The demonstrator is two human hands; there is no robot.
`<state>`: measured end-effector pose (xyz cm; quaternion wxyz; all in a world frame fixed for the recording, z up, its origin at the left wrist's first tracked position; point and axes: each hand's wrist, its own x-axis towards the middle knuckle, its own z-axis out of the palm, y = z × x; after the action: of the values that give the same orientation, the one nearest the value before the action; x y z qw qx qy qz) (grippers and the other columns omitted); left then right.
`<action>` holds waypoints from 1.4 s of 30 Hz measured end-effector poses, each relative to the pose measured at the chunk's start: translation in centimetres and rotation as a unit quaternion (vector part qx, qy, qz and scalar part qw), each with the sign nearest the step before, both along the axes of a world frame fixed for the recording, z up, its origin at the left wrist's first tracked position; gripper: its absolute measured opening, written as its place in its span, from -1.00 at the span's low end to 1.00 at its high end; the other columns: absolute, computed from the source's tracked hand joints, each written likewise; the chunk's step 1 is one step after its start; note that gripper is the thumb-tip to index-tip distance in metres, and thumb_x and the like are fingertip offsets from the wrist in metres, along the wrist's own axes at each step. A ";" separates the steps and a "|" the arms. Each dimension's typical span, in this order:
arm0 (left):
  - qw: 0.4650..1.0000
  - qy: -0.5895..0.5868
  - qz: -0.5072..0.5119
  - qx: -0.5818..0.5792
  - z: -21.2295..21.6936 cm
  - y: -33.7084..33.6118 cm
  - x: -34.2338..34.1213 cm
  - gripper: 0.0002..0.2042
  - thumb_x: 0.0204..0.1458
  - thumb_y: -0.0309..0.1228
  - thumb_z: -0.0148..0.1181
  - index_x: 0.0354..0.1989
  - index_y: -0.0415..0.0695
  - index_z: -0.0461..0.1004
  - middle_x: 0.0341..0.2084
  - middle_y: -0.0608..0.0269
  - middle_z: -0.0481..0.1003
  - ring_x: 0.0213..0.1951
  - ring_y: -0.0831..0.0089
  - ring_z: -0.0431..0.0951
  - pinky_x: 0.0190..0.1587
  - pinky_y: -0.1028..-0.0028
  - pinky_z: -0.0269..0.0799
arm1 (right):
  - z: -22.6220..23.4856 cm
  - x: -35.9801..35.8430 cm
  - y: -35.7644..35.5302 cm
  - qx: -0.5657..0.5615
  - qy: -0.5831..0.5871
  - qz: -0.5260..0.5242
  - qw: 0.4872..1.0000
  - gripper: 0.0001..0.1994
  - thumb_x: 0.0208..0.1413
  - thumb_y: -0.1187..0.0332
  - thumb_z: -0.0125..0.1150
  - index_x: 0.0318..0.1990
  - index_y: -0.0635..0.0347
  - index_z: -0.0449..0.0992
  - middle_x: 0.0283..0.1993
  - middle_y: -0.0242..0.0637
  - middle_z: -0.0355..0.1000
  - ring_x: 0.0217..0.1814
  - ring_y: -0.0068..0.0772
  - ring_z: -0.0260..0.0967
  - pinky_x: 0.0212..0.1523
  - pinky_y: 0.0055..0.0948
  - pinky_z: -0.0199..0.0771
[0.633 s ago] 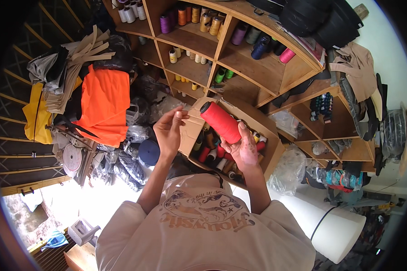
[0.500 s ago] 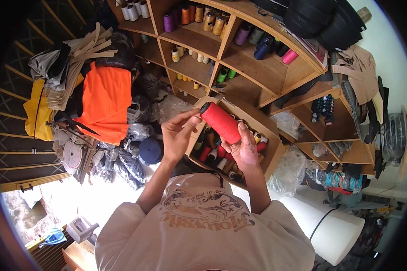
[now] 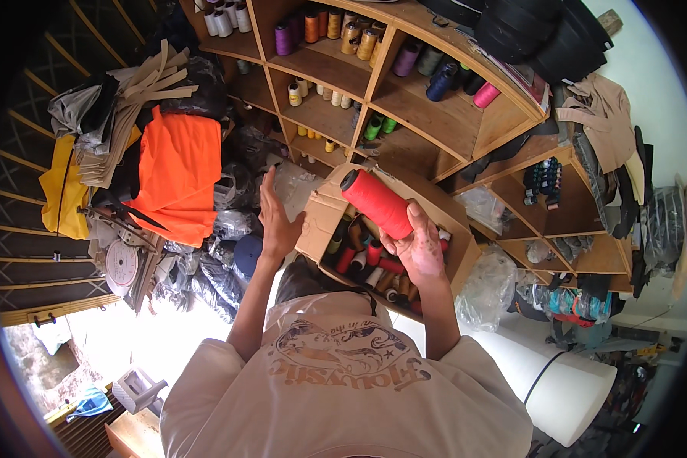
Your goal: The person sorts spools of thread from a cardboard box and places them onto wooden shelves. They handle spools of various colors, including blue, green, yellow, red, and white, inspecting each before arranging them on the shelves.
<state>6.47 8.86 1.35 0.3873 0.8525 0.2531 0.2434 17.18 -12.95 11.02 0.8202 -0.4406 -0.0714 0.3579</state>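
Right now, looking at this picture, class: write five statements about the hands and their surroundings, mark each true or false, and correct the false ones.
1. The right hand holds a red thread spool. True.
2. The left hand grips it too. False: that hand is open, apart from it.
3. A cardboard box contains other spools. True.
4. Orange cloth lies right of the box. False: it is left.
5. A shelf holds a pink spool. True.

Printed on the beige, short-sleeved fabric T-shirt (image 3: 347,416) in large brown lettering (image 3: 355,377), with smaller letters (image 3: 365,326) along the dark-patterned graphic (image 3: 336,343); marked too finely to read on the round white reel (image 3: 122,269).
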 end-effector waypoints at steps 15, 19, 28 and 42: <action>0.953 -0.097 -0.165 -0.237 7.9 -8.9 1.2 -0.78 0.29 -0.38 -0.08 -0.36 -0.22 0.40 -0.74 0.36 0.30 -0.68 0.63 0.26 -0.58 0.56 0.20 | 2.9 1.8 -0.3 -0.100 -0.201 -0.027 0.974 -0.72 0.21 0.15 0.15 -0.22 0.18 0.32 -0.50 -0.45 0.30 -0.63 -0.70 0.11 -0.65 -0.64 0.06; 0.960 -0.104 -0.185 -0.180 8.9 -8.9 0.8 -0.82 0.26 -0.42 -0.02 -0.37 -0.20 0.42 -0.71 0.24 0.37 -0.65 0.45 0.40 -0.54 0.49 0.29 | 2.5 1.6 0.2 -0.111 -0.226 -0.034 0.967 -0.74 0.20 0.19 0.17 -0.20 0.19 0.35 -0.50 -0.42 0.33 -0.60 -0.66 0.17 -0.60 -0.62 0.15; 0.951 -0.015 -0.282 0.128 14.1 -3.2 0.2 -0.96 0.03 -0.58 0.13 -0.36 -0.22 0.48 -0.55 0.03 0.53 -0.49 0.15 0.59 -0.41 0.30 0.50 | 1.4 1.4 0.2 -0.310 -0.538 0.043 0.783 -0.61 -0.03 0.26 0.38 -0.07 0.17 0.43 -0.20 -0.16 0.49 -0.22 -0.10 0.49 -0.19 -0.32 0.49; 0.911 -0.057 -0.283 -0.294 7.3 -9.7 -3.2 -0.95 0.13 -0.54 0.09 -0.33 -0.24 0.46 -0.56 0.18 0.49 -0.53 0.41 0.51 -0.43 0.44 0.38 | 0.1 1.4 -0.1 -0.215 -0.469 -0.031 0.856 -0.60 -0.08 0.42 0.40 -0.06 0.28 0.44 -0.13 -0.15 0.46 -0.15 -0.30 0.46 -0.16 -0.39 0.47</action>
<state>3.29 -0.85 8.66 0.6871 0.7203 0.0392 0.0868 18.61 -13.02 11.10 0.5849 -0.7236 -0.3552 0.0900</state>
